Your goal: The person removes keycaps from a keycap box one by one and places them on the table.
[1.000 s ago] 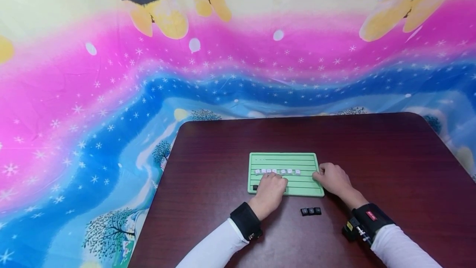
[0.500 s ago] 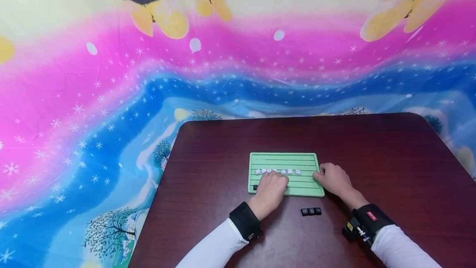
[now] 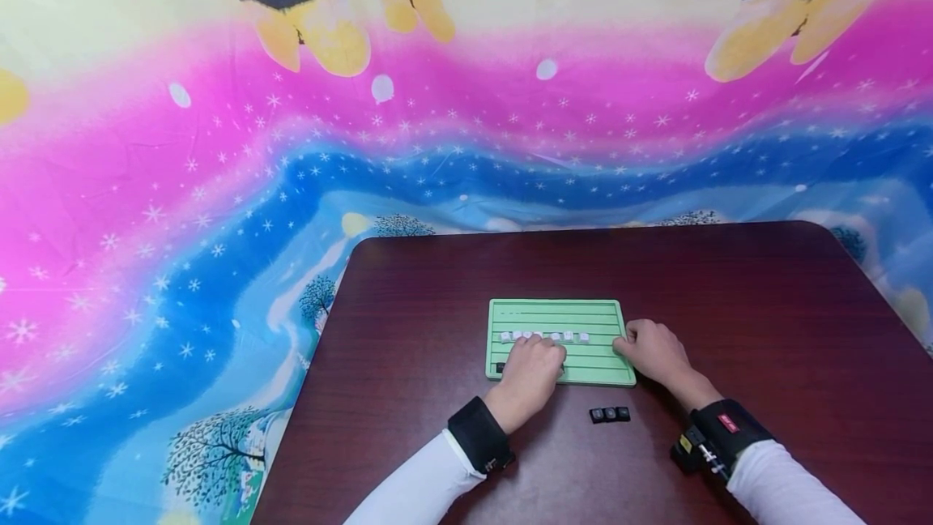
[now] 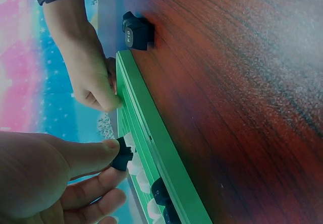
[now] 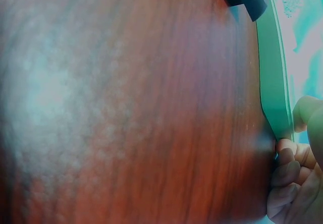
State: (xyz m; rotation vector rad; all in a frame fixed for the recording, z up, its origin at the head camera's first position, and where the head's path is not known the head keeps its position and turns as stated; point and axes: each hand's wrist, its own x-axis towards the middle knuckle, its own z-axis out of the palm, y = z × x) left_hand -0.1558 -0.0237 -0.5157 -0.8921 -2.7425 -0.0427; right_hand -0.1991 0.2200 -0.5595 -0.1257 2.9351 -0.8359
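Note:
A light green grooved board (image 3: 605, 318) lies on the table and carries a row of white keycaps (image 3: 556, 337) across its middle. Over its near part, my left hand (image 3: 530, 375) pinches a black keycap (image 4: 122, 156) between thumb and index finger, as the left wrist view shows. Black keycaps (image 4: 160, 191) sit along the near groove, partly hidden by that hand in the head view. With thumb above and curled fingers at the side, my right hand (image 3: 656, 353) grips the board's right edge (image 5: 275, 77).
Three black keycaps (image 3: 609, 414) stand in a short row on the dark red-brown table (image 3: 408, 322), just in front of the board. Behind the table hangs a colourful printed cloth (image 3: 466, 120). Both wrists wear black straps, the right one (image 3: 729, 428) with a small device.

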